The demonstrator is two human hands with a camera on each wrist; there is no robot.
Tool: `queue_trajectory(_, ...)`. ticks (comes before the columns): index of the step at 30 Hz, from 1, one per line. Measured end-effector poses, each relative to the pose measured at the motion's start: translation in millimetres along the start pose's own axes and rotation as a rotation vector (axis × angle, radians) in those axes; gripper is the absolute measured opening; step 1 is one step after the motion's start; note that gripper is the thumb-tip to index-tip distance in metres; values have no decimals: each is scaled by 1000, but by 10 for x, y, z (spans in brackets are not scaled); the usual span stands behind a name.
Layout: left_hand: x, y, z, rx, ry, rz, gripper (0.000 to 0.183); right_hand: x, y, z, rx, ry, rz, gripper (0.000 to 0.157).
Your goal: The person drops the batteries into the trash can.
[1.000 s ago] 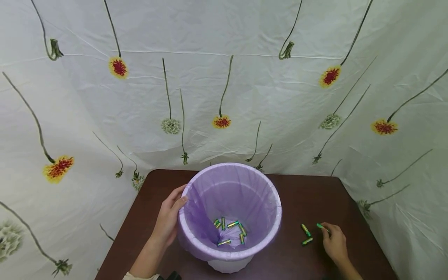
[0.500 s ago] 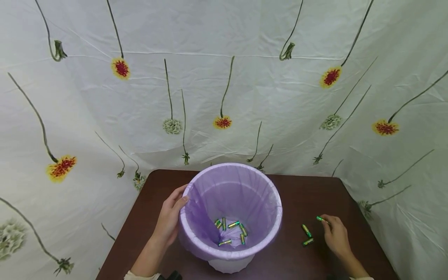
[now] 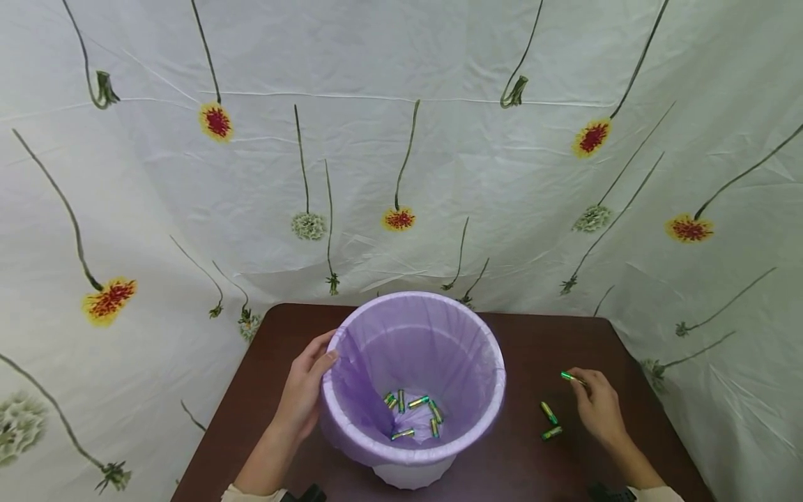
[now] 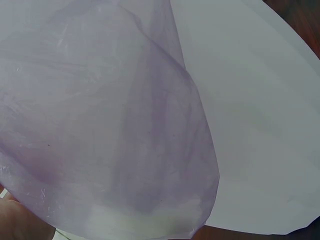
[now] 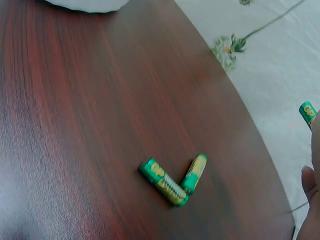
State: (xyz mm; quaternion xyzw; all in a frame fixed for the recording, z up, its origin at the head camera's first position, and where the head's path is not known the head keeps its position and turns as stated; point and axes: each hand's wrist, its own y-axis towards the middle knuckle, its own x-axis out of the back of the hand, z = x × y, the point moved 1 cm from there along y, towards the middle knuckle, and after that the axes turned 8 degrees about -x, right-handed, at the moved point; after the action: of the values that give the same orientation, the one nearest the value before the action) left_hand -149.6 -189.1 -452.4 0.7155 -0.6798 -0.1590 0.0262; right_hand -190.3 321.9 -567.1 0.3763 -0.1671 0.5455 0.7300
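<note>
My left hand grips the left rim of a white wastebasket, thumb over the edge. A thin purple bin liner is folded over its rim; the left wrist view shows the liner hanging outside the white wall. Several green-and-gold batteries lie at the bottom. To the right, my right hand pinches one battery above the table; its green end pokes out in the right wrist view. Two more batteries lie on the tabletop at an angle, close together.
The dark reddish-brown table has rounded back corners. Behind and beside it hangs a pale cloth printed with flowers. The wastebasket stands left of the loose batteries, its rim well above the tabletop.
My right hand has risen away from the tabletop and shifted toward the back with the pinched battery. My left hand and the wastebasket have stayed in place.
</note>
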Motion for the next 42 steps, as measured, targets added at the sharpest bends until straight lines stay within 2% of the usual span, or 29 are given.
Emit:
queue_trajectory(10,20,6,23,-22,-12,25,42,5,127,256,100,34,-20,18)
queue_trajectory(25,11,3,29,-4,-2,12,42,86,345,747,152,107,22,17)
queue_trajectory(36,6,0,17,-16,-8,12,41,112,435,1001,256,153,20,20)
queue_trajectory(42,15,8,20,-16,-7,12,42,153,524,1219,325,177,34,20)
